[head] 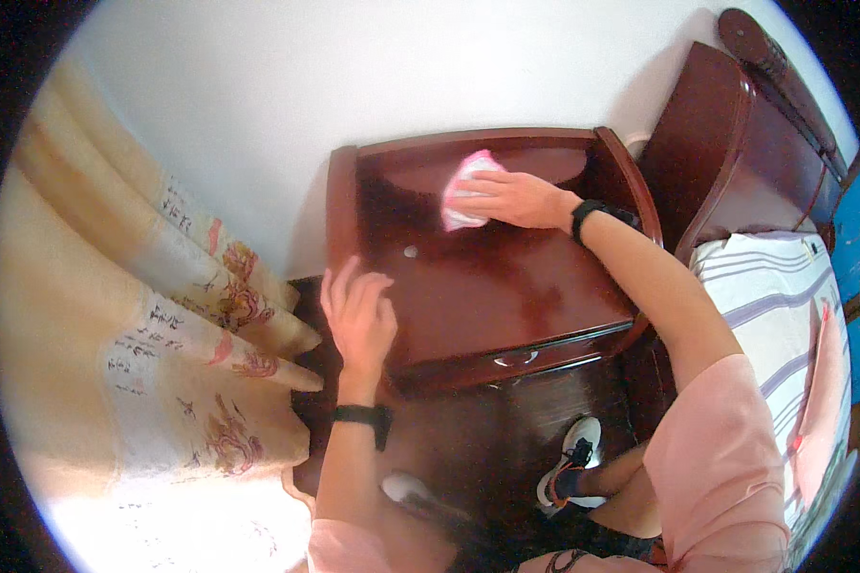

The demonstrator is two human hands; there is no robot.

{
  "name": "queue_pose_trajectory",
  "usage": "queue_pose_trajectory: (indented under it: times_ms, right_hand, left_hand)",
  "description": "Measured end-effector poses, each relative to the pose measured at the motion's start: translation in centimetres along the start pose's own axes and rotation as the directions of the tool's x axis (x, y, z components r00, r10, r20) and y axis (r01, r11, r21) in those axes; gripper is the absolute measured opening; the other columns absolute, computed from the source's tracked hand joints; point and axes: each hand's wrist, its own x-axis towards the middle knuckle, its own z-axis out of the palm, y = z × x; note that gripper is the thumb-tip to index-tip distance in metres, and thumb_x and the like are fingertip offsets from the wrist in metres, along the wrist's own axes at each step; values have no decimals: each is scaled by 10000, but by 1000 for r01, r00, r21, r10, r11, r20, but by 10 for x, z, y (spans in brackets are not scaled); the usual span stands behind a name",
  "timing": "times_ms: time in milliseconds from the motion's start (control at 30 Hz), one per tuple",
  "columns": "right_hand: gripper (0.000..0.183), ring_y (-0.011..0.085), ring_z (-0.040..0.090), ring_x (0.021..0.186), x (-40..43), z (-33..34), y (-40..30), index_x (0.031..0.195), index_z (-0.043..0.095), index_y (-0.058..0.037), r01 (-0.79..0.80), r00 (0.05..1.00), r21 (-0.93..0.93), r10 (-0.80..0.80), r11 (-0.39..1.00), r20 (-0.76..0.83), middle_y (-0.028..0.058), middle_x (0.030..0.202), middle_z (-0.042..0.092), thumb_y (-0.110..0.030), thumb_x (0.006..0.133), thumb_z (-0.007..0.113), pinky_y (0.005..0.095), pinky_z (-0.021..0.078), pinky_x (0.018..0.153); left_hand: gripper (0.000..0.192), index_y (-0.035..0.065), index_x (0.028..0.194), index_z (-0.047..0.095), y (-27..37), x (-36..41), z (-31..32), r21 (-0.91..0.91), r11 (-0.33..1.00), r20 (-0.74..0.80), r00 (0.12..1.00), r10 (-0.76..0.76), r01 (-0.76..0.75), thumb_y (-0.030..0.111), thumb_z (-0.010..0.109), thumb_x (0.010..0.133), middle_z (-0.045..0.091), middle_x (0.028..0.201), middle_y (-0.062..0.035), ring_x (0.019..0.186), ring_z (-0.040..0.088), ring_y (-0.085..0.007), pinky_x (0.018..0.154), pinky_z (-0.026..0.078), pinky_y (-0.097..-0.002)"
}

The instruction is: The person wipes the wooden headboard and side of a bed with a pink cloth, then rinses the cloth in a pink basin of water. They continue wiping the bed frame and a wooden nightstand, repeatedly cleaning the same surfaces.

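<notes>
A dark red wooden nightstand [473,286] stands before me, glossy on top, with raised sides and a back rail. My right hand [519,199] lies over a white cloth with a pink edge [471,215], pressing it flat near the back of the top. To the left, my left hand [358,308] hovers by the nightstand's left edge, fingers spread and nothing in them. A small pale round spot [411,251] shows on the top between the hands. At the front is a drawer with a metal handle [516,359].
Beige printed curtains [136,286] hang at the left. A white wall [401,71] rises behind. At the right are a dark red wooden headboard [702,136] and a bed with a striped cover [767,286]. My shoe [580,438] rests on the dark floor [473,437].
</notes>
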Motion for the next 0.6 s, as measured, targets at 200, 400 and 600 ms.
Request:
queue_pose_trajectory:
  times_ms: [200, 400, 600]
  right_hand:
    - [662, 203, 402, 1494, -1, 1, -1, 1597, 404, -164, 29, 999, -50, -27, 998, 44, -10, 1596, 452, -155, 956, 568, 367, 388, 1229]
    - [691, 224, 405, 1486, 44, 13, -20, 1578, 426, -116, -51, 998, -7, 51, 999, -31, -7, 1605, 435, -147, 916, 622, 381, 378, 1236]
    - [619, 298, 461, 1437, 102, 45, -34, 1484, 510, -7, -167, 982, -84, 157, 982, -109, 108, 1557, 466, -150, 896, 637, 399, 397, 1197]
  left_hand:
    - [301, 143, 1008, 689, 0, -2, 1, -4, 1000, 14, 1000, -6, 6, -31, 698, 763, 679, 1135, -19, 1358, 527, -287, 1205, 341, -599]
    - [300, 144, 1004, 688, 1, -1, 1, -26, 1000, 16, 1000, -10, 10, -24, 707, 756, 677, 1128, -11, 1359, 522, -287, 1207, 337, -604]
    - [266, 149, 996, 705, 1, -2, 0, -31, 999, 26, 999, -35, 36, -16, 674, 789, 697, 1144, 8, 1372, 523, -269, 1253, 276, -550]
